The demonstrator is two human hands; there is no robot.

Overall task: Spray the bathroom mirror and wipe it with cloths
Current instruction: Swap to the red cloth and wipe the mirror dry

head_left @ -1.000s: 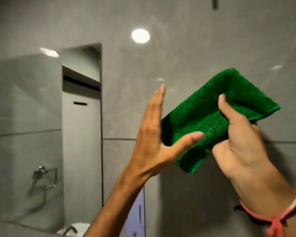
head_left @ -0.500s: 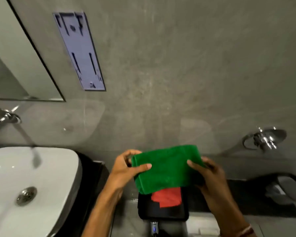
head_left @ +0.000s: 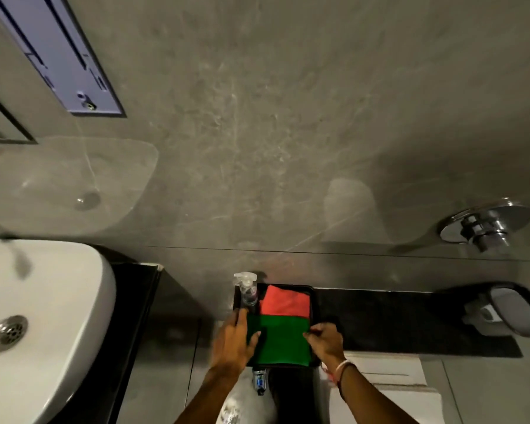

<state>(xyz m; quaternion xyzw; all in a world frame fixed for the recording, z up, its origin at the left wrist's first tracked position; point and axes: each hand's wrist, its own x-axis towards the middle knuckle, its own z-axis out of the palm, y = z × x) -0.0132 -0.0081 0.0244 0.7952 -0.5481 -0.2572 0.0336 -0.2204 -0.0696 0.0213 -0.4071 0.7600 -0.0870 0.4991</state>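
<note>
In the black rectangular tray [head_left: 314,304], we see the folded, plush green cloth [head_left: 280,341] lying flat before a red cloth [head_left: 283,301]; left hand [head_left: 231,342] fingers spread on it, right hand [head_left: 326,339] pinching its edge, clear spray bottle [head_left: 248,290] alongside.

A folded green cloth [head_left: 280,339] lies flat in the near half of a black tray [head_left: 313,304]. A folded red cloth [head_left: 285,301] lies behind it, edges touching. A clear spray bottle [head_left: 248,289] stands upright at the tray's left edge.

two cloths [head_left: 280,338], one spray bottle [head_left: 248,290]
</note>
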